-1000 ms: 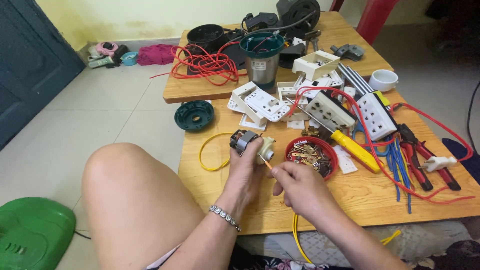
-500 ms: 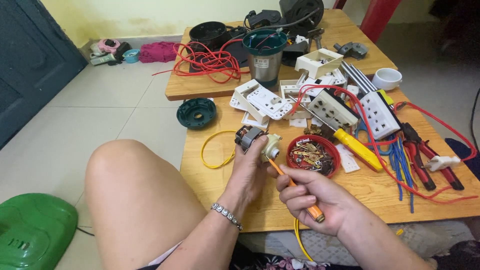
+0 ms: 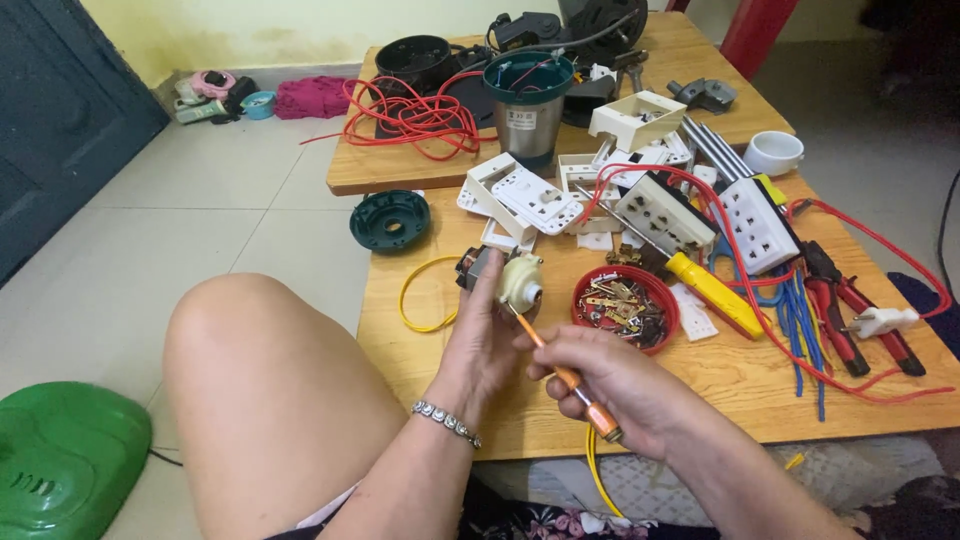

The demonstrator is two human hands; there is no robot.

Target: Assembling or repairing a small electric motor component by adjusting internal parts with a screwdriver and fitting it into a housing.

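Fingers [image 3: 490, 300] of your left hand [image 3: 480, 340] wrap the small motor [image 3: 505, 280], held up just over the table edge [image 3: 450, 420]; your right hand [image 3: 610, 385] pinches an orange screwdriver [image 3: 570, 380], tip at its cream cap. Looks dense and rigid, so grip the metal body, not the plastic. Just right of your knuckles sits a red lid of screws [image 3: 625, 305].

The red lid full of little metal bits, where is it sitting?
In the head view, the red lid lies on the wooden table, just beyond the right hand, beside the yellow-handled screwdriver.
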